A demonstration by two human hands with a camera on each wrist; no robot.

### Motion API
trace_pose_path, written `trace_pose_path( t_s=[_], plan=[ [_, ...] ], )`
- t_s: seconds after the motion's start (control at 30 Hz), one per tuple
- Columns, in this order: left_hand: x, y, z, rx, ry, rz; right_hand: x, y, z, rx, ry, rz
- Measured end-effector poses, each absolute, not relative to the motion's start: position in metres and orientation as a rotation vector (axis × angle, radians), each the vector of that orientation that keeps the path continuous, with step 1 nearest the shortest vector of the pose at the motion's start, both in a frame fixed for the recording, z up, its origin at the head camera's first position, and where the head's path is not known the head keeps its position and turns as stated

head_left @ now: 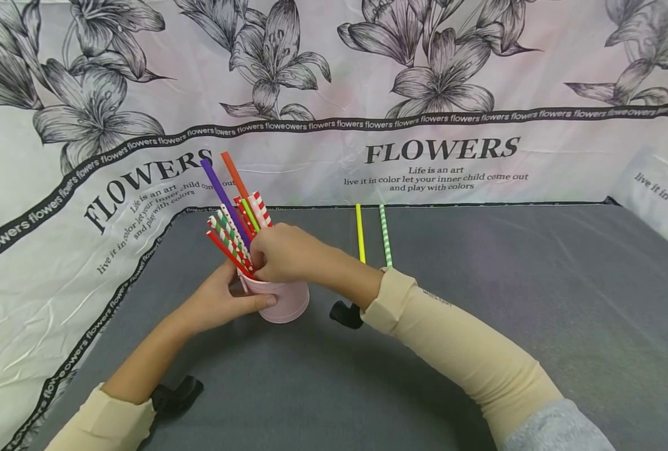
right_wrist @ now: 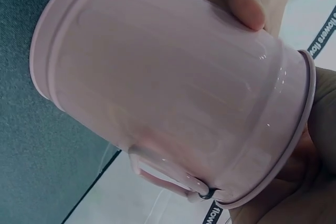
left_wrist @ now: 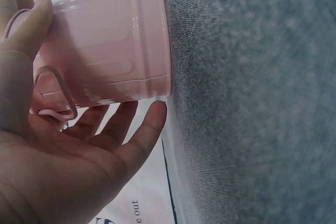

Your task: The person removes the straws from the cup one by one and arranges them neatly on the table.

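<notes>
A small pink metal bucket with side handles stands upright on the grey cloth, holding several drinking straws in plain red, purple, orange and green, some striped or dotted. My left hand grips the bucket from the left, thumb across its front; in the left wrist view the other fingers reach behind it. Over the bucket's mouth, my right hand bends its fingers in at the straws' lower part. Its fingertips are hidden there. The right wrist view shows the bucket wall close up, with the right fingers past the rim.
A yellow straw and a green-and-white striped straw lie apart on the table, to the right of the bucket, partly behind the right forearm. A white flower-printed cloth borders the table's back and left.
</notes>
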State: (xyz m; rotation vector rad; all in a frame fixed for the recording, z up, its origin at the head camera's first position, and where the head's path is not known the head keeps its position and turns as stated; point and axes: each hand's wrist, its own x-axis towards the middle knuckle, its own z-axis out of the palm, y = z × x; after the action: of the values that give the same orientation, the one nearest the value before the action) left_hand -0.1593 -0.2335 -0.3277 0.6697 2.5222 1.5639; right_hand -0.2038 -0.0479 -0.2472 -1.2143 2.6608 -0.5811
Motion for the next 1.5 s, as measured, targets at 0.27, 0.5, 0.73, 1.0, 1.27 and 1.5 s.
trace_pose_path(
  t_s=[0.27,0.5,0.73,1.0,1.27,1.5],
  plan=[
    [-0.159,-0.235,-0.328,0.638,2.527,1.555,-0.208,-0.053,-0.245,-1.185,2.630,-0.495],
    [-0.159,-0.235,-0.327,0.597,2.533,1.540,-0.209,-0.048,-0.245,-1.233,2.599,-0.552],
    [-0.160,-0.233,-0.325,0.620,2.530,1.550,-0.208,-0.039,-0.246,-1.280,2.561,-0.741],
    [-0.160,-0.234,-0.327,0.653,2.553,1.520,-0.203,-0.033,-0.260,-1.350,2.551,-1.034],
    [-0.161,-0.233,-0.328,0.672,2.512,1.566,-0.205,-0.025,-0.264,-1.314,2.442,-1.378],
    [-0.160,-0.233,-0.328,0.661,2.494,1.591,-0.206,-0.020,-0.260,-1.257,2.438,-1.510]
  ],
)
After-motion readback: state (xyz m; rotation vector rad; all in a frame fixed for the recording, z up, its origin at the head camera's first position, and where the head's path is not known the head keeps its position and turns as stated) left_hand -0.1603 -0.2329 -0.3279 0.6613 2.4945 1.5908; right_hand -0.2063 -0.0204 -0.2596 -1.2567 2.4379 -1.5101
